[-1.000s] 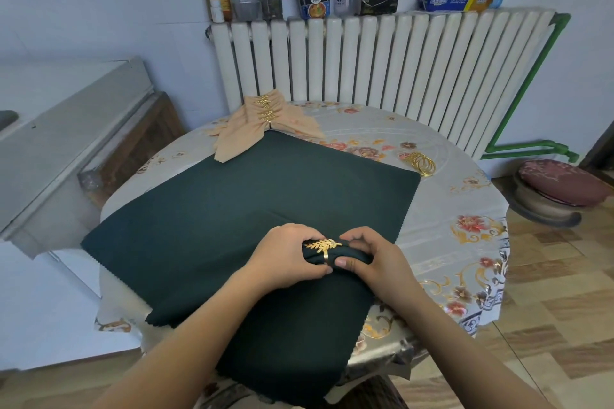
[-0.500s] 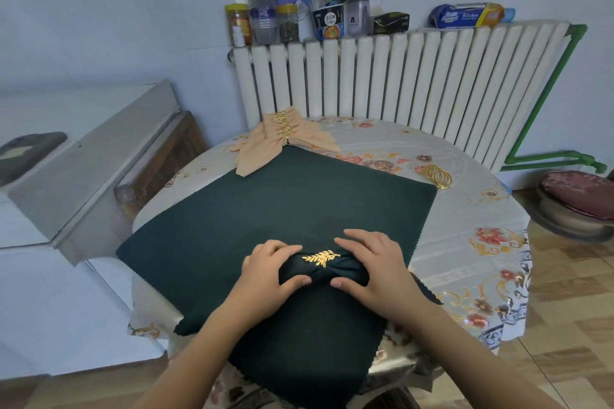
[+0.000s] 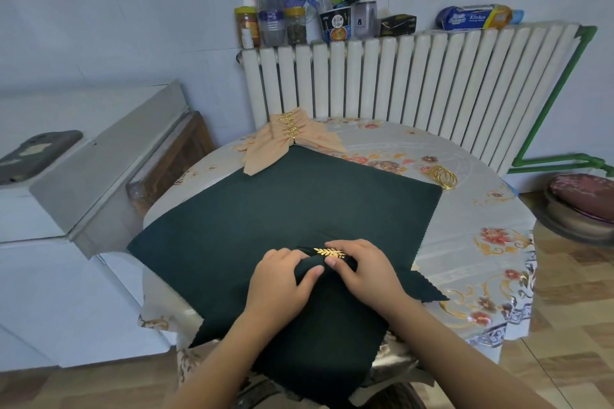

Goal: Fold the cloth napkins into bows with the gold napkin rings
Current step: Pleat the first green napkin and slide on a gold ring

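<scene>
**Both hands on green napkin at gold ring, desk front**

Far left: white appliance [image 3: 83,176] with a dark phone-like item [image 3: 36,151] on top, well apart from the desk [image 3: 481,209]. Round desk with floral cover. Large dark green cloth [image 3: 265,216] spread flat over it, near edge hanging off the front.

Back left of desk: stack of peach napkin bows [image 3: 285,139] with gold rings on them, front edge touching or overlapping the green cloth's far edge.

Front centre: left hand [image 3: 282,279] grips the bunched green napkin [image 3: 310,267], fingers curled over it, thumb along the underside. Gold leaf napkin ring [image 3: 330,252] sits round the napkin between the two hands. Right hand [image 3: 365,269] holds the napkin's right side, fingers curled over the ring area, thumb tip just below the leaf; probably pinching the ring too, contact hidden by fingers. One pointed napkin tail [image 3: 422,285] sticks out right past the right hand, zigzag edge, lying on the desk cover.

Back right of desk: loose gold rings [image 3: 443,176] in a small pile, just beside the green cloth's corner.

Behind: white radiator [image 3: 398,76] with jars and bottles on top. Far right: round stool [image 3: 581,199] on the floor.
</scene>
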Action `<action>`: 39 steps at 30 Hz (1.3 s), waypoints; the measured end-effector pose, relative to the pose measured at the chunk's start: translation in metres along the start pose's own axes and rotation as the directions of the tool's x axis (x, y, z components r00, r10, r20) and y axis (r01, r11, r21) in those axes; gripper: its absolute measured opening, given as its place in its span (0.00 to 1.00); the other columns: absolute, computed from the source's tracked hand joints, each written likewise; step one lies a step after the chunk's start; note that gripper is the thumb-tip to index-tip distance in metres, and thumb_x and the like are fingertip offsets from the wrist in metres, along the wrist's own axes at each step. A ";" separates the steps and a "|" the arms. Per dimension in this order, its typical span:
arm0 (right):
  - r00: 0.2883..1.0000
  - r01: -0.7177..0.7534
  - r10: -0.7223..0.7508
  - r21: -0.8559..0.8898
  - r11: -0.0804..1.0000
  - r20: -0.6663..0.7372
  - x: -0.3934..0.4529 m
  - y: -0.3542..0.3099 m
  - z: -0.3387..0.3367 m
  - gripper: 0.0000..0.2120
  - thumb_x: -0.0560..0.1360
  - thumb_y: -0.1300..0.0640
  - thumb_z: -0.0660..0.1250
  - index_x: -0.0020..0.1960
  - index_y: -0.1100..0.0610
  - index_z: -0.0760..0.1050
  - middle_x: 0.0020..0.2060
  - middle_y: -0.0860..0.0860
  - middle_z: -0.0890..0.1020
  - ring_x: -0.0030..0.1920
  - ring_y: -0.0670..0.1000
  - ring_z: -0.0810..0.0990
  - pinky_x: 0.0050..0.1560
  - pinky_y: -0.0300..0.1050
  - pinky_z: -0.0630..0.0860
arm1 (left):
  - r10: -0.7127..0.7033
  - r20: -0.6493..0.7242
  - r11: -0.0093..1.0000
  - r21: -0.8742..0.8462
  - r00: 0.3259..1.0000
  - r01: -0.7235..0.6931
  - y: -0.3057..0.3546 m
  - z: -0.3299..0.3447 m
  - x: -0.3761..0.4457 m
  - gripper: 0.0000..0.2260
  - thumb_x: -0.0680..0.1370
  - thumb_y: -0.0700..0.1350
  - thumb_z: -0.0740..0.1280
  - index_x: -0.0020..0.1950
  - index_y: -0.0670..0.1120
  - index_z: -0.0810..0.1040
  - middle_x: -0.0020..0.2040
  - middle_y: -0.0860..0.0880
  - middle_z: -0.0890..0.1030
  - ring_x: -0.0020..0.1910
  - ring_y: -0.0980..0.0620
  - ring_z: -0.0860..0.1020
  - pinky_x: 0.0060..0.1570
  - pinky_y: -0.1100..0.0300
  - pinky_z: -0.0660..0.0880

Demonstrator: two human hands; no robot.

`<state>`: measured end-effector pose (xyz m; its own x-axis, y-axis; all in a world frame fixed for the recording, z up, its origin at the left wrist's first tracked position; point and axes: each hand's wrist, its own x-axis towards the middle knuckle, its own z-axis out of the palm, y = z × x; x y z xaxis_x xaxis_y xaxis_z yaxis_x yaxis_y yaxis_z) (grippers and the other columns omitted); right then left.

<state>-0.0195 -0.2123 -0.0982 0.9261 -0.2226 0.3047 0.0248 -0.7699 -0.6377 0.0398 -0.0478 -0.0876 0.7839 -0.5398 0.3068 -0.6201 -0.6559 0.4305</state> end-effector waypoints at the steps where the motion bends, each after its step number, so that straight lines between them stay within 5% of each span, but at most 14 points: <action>1: 1.000 -0.009 0.009 -0.018 1.000 -0.009 0.000 -0.001 0.001 0.15 0.77 0.48 0.64 0.62 0.49 0.76 0.55 0.44 0.80 0.59 0.45 0.74 0.59 0.39 0.67 | -0.023 -0.007 0.999 -0.029 1.000 0.023 0.001 -0.002 -0.001 0.11 0.78 0.56 0.62 0.51 0.53 0.79 0.45 0.58 0.77 0.47 0.57 0.71 0.42 0.64 0.63; 10: 0.991 -0.114 0.106 -0.095 0.989 -0.086 0.000 -0.008 0.007 0.19 0.76 0.43 0.63 0.65 0.44 0.74 0.56 0.44 0.80 0.60 0.47 0.71 0.59 0.45 0.68 | -0.134 0.250 0.977 0.195 0.959 0.086 0.028 -0.025 0.003 0.14 0.79 0.55 0.59 0.40 0.49 0.74 0.37 0.53 0.77 0.41 0.52 0.75 0.40 0.59 0.68; 13: 0.986 -0.159 0.153 -0.112 0.981 -0.060 -0.001 -0.007 0.006 0.19 0.76 0.41 0.61 0.66 0.40 0.71 0.59 0.43 0.76 0.61 0.48 0.69 0.61 0.44 0.65 | -0.081 0.318 0.967 0.256 0.945 -0.004 0.033 -0.019 -0.001 0.15 0.80 0.55 0.57 0.41 0.48 0.75 0.52 0.51 0.80 0.53 0.48 0.75 0.48 0.57 0.70; 15: 0.986 -0.165 0.163 -0.118 0.979 -0.025 -0.002 -0.006 0.005 0.20 0.77 0.41 0.60 0.68 0.38 0.68 0.63 0.45 0.71 0.63 0.49 0.65 0.65 0.44 0.61 | -0.014 0.254 0.958 0.281 0.967 -0.060 0.032 -0.013 -0.008 0.16 0.80 0.57 0.57 0.47 0.48 0.78 0.59 0.53 0.77 0.57 0.48 0.71 0.52 0.58 0.69; 18: 0.985 -0.157 0.151 -0.061 0.986 -0.084 -0.006 -0.006 -0.001 0.24 0.78 0.45 0.61 0.72 0.45 0.63 0.65 0.49 0.67 0.66 0.50 0.63 0.67 0.45 0.59 | 0.132 0.036 0.975 0.176 0.991 -0.136 0.016 0.001 -0.014 0.21 0.77 0.61 0.57 0.37 0.48 0.80 0.48 0.55 0.79 0.47 0.50 0.73 0.41 0.59 0.70; 20: 0.962 -0.200 0.190 -0.036 0.979 -0.194 -0.013 -0.005 -0.006 0.24 0.78 0.49 0.62 0.72 0.52 0.64 0.63 0.52 0.69 0.64 0.52 0.66 0.65 0.46 0.62 | 0.106 -0.132 0.994 0.029 0.985 -0.103 0.003 0.008 -0.012 0.22 0.75 0.63 0.57 0.33 0.48 0.76 0.41 0.55 0.76 0.43 0.51 0.73 0.39 0.59 0.71; 23: 0.939 -0.256 0.231 -0.068 0.964 -0.256 -0.025 -0.004 -0.009 0.24 0.76 0.53 0.64 0.70 0.58 0.65 0.61 0.55 0.72 0.62 0.54 0.70 0.63 0.46 0.66 | 0.065 -0.113 0.986 -0.148 0.991 -0.082 -0.001 0.010 -0.002 0.18 0.73 0.63 0.58 0.50 0.51 0.74 0.55 0.56 0.71 0.58 0.58 0.66 0.60 0.58 0.67; 26: 0.935 -0.247 0.226 -0.042 0.968 -0.274 -0.036 -0.007 -0.008 0.21 0.74 0.56 0.68 0.64 0.60 0.68 0.55 0.52 0.74 0.56 0.52 0.74 0.56 0.44 0.69 | 0.166 0.178 0.967 -0.222 0.970 -0.124 0.004 0.008 0.012 0.25 0.78 0.59 0.58 0.73 0.61 0.56 0.73 0.58 0.59 0.72 0.62 0.52 0.73 0.56 0.43; 28: 0.930 -0.246 0.234 -0.006 0.969 -0.282 -0.042 -0.012 -0.008 0.16 0.74 0.58 0.68 0.59 0.58 0.68 0.49 0.49 0.71 0.50 0.51 0.75 0.48 0.43 0.72 | 0.198 0.261 0.975 -0.155 0.945 -0.162 0.007 0.011 0.018 0.23 0.81 0.55 0.56 0.73 0.65 0.52 0.70 0.58 0.65 0.71 0.60 0.57 0.73 0.55 0.42; 34: 0.965 -0.170 0.168 0.008 0.985 -0.203 -0.060 -0.021 -0.003 0.06 0.76 0.64 0.61 0.52 0.57 0.69 0.46 0.49 0.72 0.42 0.51 0.74 0.42 0.49 0.74 | 0.163 0.071 0.983 0.070 0.984 -0.168 0.013 0.026 0.013 0.21 0.78 0.56 0.48 0.71 0.64 0.63 0.56 0.56 0.70 0.59 0.57 0.66 0.62 0.62 0.49; 39: 0.989 -0.047 0.039 -0.056 0.997 -0.143 -0.074 -0.028 0.011 0.07 0.73 0.64 0.58 0.50 0.56 0.71 0.42 0.50 0.75 0.37 0.52 0.74 0.36 0.51 0.75 | 0.088 0.039 0.996 0.015 0.995 -0.088 0.016 0.026 0.011 0.17 0.81 0.52 0.56 0.70 0.65 0.65 0.55 0.57 0.71 0.58 0.58 0.67 0.60 0.61 0.49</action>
<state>-0.0844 -0.1678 -0.1100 0.8630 -0.3356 0.3775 -0.0402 -0.7906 -0.6110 0.0377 -0.0781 -0.0992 0.7248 -0.6153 0.3100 -0.6872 -0.6136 0.3890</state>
